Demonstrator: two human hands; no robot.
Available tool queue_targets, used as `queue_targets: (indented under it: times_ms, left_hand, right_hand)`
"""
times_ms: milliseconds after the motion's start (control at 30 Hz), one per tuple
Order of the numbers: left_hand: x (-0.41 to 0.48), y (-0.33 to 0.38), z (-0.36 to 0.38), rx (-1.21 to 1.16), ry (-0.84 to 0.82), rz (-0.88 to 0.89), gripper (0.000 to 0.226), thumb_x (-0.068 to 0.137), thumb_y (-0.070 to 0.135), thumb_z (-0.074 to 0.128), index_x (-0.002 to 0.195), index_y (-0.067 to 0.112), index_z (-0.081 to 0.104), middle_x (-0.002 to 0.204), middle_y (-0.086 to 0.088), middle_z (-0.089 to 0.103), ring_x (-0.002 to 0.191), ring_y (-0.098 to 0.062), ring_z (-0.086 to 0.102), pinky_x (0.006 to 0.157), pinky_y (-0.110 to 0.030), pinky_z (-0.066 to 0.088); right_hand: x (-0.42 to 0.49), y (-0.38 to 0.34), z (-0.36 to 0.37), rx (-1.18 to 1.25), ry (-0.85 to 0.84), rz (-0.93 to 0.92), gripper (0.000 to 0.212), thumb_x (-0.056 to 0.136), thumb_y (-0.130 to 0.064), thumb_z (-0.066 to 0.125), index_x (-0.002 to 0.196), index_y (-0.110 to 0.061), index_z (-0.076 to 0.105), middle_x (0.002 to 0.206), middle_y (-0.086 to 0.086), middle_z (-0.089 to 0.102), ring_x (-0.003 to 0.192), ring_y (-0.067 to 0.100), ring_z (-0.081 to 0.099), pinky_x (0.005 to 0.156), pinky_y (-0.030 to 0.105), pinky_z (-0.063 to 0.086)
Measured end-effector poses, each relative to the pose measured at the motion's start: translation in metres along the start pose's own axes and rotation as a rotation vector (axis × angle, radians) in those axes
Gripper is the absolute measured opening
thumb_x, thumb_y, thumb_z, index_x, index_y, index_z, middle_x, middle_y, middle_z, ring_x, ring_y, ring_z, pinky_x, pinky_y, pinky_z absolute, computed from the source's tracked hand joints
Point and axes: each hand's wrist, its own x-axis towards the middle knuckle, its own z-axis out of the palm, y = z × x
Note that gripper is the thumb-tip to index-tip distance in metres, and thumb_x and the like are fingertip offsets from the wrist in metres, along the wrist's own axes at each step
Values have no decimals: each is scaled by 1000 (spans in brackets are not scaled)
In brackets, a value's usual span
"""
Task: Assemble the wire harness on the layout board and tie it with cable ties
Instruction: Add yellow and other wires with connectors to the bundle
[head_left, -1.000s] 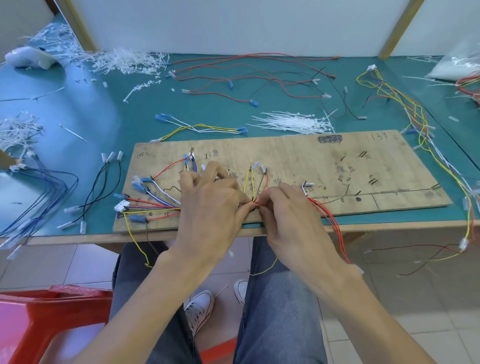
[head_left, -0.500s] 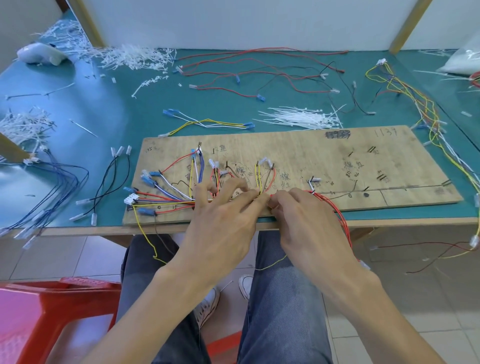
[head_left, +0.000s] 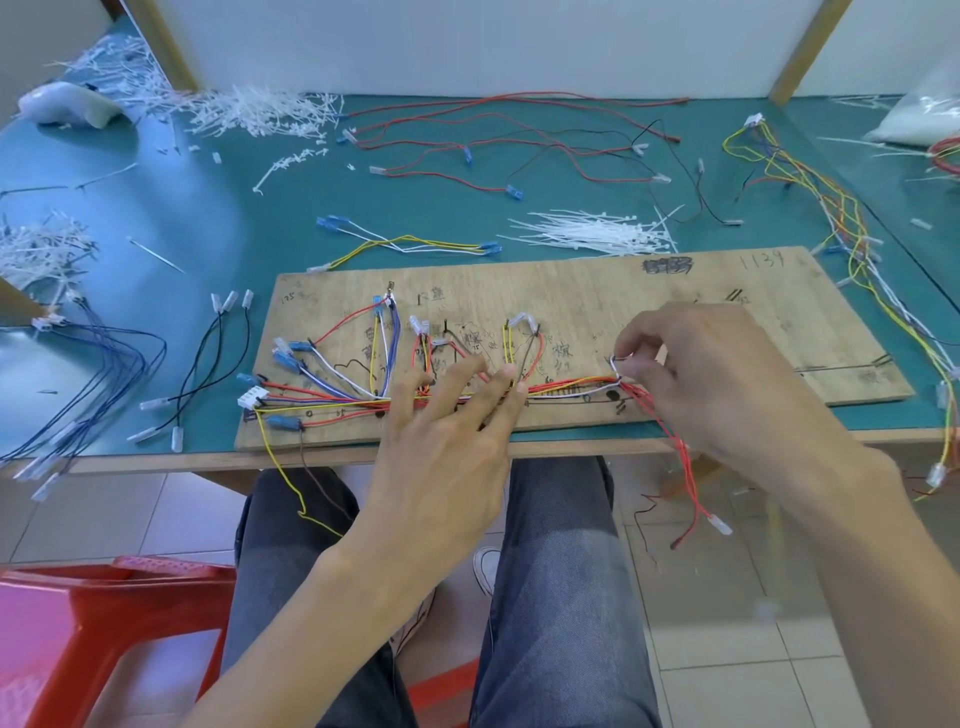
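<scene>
Right hand (head_left: 711, 374) grip farther right now

Brightness: bright, even daylight-like light over the whole green tabletop (head_left: 218, 218).
Light source: seems to come from the far left of the layout board (head_left: 597, 291); a pale sheen spreads across the tabletop there.
Glare: soft washed-out patch left of the layout board; the white object (head_left: 67, 104) at the far left corner is nearly blown out.
Shadows: faint and short under the wires on the layout board.
Blur: slight smear on the right hand (head_left: 717, 384).
Distortion: wide-angle bending; the table edge curves away from the layout board.
</scene>
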Motion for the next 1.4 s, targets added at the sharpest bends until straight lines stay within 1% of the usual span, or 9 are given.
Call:
queue_targets:
  times_ms: [167, 400, 667, 733, 833, 900, 1067, 1200, 1400]
  left_hand:
    - [2, 0, -2, 31, -37, 0, 55, 100, 31, 50, 154, 22, 52, 155, 9, 55, 148, -22, 41, 114, -56, 33]
    - [0, 5, -4, 89, -68, -2, 58, 100, 29, 52, 157, 19, 47, 159, 5, 50, 151, -21, 39, 119, -55, 27]
    - [0, 9, -8, 84, -60, -15, 58, 97, 25, 55, 154, 15, 51, 155, 2, 56, 149, -21, 43, 118, -54, 31]
    - [0, 10, -9, 81, -65, -16, 58, 96, 24, 56, 154, 15, 51, 155, 2, 56, 149, -21, 43, 118, -53, 31]
    - [1, 10, -9, 80, -92, -16, 61, 98, 24, 54, 157, 15, 46, 159, 2, 52, 152, -20, 36, 121, -54, 25]
    - [1, 11, -9, 89, -107, -17, 62, 99, 24, 52, 160, 15, 41, 162, 2, 47, 155, -19, 31, 122, -54, 20]
    - [-3, 14, -7, 125, -114, -21, 65, 102, 21, 43, 164, 12, 28, 168, -3, 37, 158, -20, 24, 124, -55, 16]
    - [-6, 16, -5, 135, -125, -16, 65, 105, 18, 33, 167, 9, 14, 173, -6, 23, 161, -21, 11, 125, -58, 12]
    - [-7, 19, -4, 92, -139, -19, 67, 107, 16, 29, 167, 8, -2, 176, -8, 5, 161, -23, -4, 125, -59, -1]
  right_hand:
    - [6, 6, 4, -52, -59, -38, 9, 98, -19, 69, 97, -25, 74, 92, -6, 64, 91, 25, 61, 77, 39, 48]
    - [-25, -3, 20, -108, -6, -12, 24, 101, -17, 59, 122, -21, 70, 98, 1, 60, 90, 33, 64, 77, 46, 54]
    - [-51, -8, 20, -55, -124, 122, 8, 99, -21, 61, 105, -19, 65, 65, -3, 68, 76, 18, 73, 76, 38, 60]
    - [-56, -12, 20, -64, -130, 134, 6, 99, -26, 60, 100, -21, 62, 75, -1, 72, 74, 22, 74, 77, 39, 60]
    - [-63, -16, 21, -177, -99, 154, 24, 97, -40, 62, 118, -28, 63, 86, -4, 70, 90, 31, 71, 76, 41, 58]
    - [-63, -18, 18, -214, -19, 153, 24, 94, -45, 67, 114, -30, 68, 90, -6, 66, 95, 32, 68, 74, 43, 58]
    - [-44, -26, 28, -89, 192, -12, 30, 96, -31, 67, 120, -14, 72, 113, 4, 62, 110, 33, 48, 85, 48, 53]
    - [-39, -33, 49, -220, 85, -78, 33, 104, -33, 50, 123, -14, 70, 129, 6, 59, 105, 33, 43, 95, 44, 43]
    - [-55, -28, 61, -209, 167, -76, 41, 97, -31, 65, 131, -9, 66, 133, 6, 59, 106, 37, 47, 83, 48, 54]
